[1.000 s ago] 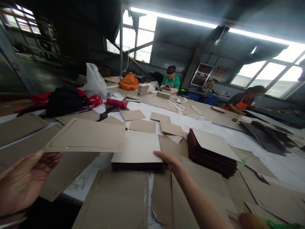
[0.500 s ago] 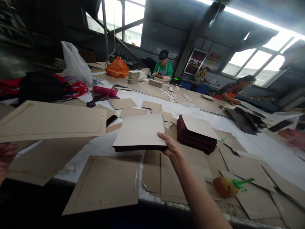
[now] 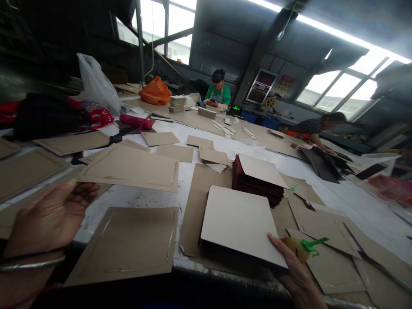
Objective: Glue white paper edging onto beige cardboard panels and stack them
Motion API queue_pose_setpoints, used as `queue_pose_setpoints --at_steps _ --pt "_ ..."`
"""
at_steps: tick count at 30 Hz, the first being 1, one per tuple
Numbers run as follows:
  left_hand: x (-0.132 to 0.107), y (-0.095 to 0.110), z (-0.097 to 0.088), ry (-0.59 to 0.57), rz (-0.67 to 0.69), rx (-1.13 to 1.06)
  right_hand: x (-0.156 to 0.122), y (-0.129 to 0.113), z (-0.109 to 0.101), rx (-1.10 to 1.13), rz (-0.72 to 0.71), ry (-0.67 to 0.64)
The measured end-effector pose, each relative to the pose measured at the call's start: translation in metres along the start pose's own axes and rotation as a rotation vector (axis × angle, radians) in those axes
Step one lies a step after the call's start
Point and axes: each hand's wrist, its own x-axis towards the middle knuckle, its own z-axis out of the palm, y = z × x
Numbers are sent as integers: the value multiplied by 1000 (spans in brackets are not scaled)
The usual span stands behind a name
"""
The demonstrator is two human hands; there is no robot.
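My left hand, with a silver bangle at its wrist, pinches the near left corner of a brown cardboard sheet between thumb and fingers. Lines of glue run along that sheet's edges. My right hand grips the right front corner of a pale-topped board, thumb on top; its fingers underneath are hidden. Just behind the held board stands a stack of dark red pieces with a pale top. An amber glue bottle with a green nozzle is partly covered by my right hand. Another glue-lined cardboard sheet overhangs the table's front edge.
More cardboard sheets lie overlapped at the right, and others at the left. Bags and a pink pouch sit at the back left. Two people, one in green, the other in checks, are across the table.
My right hand has brought the pale-topped board right and nearer to me, beside the dark red stack. My left hand has come further into view, carrying its cardboard sheet to the right.
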Motion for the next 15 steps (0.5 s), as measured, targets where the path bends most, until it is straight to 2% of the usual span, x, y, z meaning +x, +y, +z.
queue_pose_setpoints --at_steps 4,11,13,15 --pt "-20 -10 22 -48 -80 -36 0 7 -6 -80 36 -62" --pt "-33 -29 35 -129 -132 -14 -2 5 -11 -172 -16 -145" --pt "-36 -31 38 -158 -140 -6 0 3 -16 -341 -84 -105" --pt "-40 -31 41 -191 -144 8 -1 -2 -22 -635 -205 46"
